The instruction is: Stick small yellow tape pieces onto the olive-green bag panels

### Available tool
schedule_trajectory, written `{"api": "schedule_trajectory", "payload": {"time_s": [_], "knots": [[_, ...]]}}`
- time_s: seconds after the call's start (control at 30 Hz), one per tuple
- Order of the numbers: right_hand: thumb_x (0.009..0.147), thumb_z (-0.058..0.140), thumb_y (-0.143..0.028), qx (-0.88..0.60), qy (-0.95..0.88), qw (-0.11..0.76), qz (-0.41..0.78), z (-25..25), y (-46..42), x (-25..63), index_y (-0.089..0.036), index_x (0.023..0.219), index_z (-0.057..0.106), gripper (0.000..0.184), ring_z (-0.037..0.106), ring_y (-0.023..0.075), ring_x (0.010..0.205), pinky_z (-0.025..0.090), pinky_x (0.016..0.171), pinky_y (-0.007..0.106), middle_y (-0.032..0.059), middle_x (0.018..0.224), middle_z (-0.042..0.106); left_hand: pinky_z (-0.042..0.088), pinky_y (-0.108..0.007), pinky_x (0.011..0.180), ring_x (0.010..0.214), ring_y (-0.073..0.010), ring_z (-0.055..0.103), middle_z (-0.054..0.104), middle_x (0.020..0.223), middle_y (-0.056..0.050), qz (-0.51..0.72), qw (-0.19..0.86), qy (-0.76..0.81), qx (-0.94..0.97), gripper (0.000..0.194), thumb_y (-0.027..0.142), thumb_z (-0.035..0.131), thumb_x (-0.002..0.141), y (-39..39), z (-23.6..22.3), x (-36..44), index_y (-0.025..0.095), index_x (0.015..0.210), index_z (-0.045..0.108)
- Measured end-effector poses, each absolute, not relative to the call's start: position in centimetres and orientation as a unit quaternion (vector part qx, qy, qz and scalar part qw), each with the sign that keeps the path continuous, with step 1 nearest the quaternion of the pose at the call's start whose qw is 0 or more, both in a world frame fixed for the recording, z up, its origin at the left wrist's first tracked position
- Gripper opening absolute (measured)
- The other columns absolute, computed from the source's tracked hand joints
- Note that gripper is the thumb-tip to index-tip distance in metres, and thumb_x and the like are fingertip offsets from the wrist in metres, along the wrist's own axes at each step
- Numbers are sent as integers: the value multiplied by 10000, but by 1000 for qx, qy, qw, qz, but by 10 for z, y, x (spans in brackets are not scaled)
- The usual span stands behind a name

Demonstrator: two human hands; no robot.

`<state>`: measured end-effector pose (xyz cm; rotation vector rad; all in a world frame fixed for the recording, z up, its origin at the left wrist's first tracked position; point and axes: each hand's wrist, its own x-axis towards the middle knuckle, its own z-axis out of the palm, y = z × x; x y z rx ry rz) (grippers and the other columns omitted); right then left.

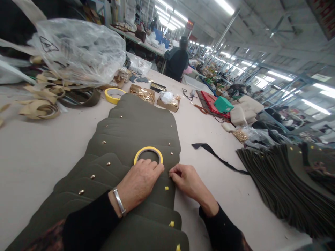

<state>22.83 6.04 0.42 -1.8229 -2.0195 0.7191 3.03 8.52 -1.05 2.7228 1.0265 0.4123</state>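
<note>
A long row of overlapping olive-green leather panels [136,129] with small gold studs lies on the table in front of me. A yellow tape roll [148,153] rests on them. My left hand [140,181] lies curled just below the roll, fingers closed at its near edge. My right hand [187,179] is pinched at the right edge of a panel, fingertips pressed together on something too small to make out. Small yellow tape pieces [166,188] mark the nearer panels.
A second yellow tape roll [114,94], boxes of gold hardware [142,93], tan straps [39,108] and a plastic bag [78,48] sit at the far left. A black strap [217,157] and a stack of olive panels [285,181] lie right. A person stands beyond the table [222,198].
</note>
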Motion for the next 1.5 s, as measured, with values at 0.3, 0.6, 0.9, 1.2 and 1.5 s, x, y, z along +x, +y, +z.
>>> {"api": "schedule_trajectory", "payload": {"time_s": [0.3, 0.6, 0.9, 1.2, 1.5], "knots": [[867, 609, -217, -628, -749, 151, 145, 0, 55, 241, -203, 1191, 563, 327, 614, 152, 583, 469, 603, 258, -29, 658, 649, 396, -357, 699, 762, -211, 509, 590, 843, -38, 144, 102, 352, 919, 182, 172, 370, 964, 85, -12, 29, 202, 918, 545], [938, 444, -93, -383, -923, 15, -19, 10, 55, 245, -153, 875, 611, 188, 595, 200, 740, 499, 638, 301, 83, 801, 633, 392, -348, 702, 761, -197, 518, 594, 832, -38, 149, 97, 355, 918, 158, 159, 395, 954, 86, -12, 30, 196, 898, 539], [789, 571, -53, -458, -881, -115, 28, 22, 81, 218, -147, 705, 669, 160, 599, 170, 566, 381, 531, 274, 79, 673, 683, 407, -348, 715, 766, -201, 522, 589, 835, -42, 149, 116, 356, 915, 164, 169, 397, 951, 86, -10, 28, 194, 906, 552], [718, 541, -84, -684, -694, 76, 213, 10, 71, 215, -181, 558, 692, 240, 571, 135, 503, 360, 511, 244, 18, 534, 659, 499, -324, 754, 824, -189, 614, 640, 880, -36, 193, 146, 350, 905, 214, 140, 385, 948, 87, -1, 25, 198, 1045, 567], [863, 578, -236, -607, -647, 376, 267, 26, 38, 231, -170, 976, 710, 185, 642, 145, 645, 502, 581, 248, 35, 768, 717, 533, -280, 891, 1081, -167, 644, 640, 1257, -49, 283, 175, 323, 886, 467, 252, 378, 983, 82, 11, 18, 250, 1441, 285]]}}
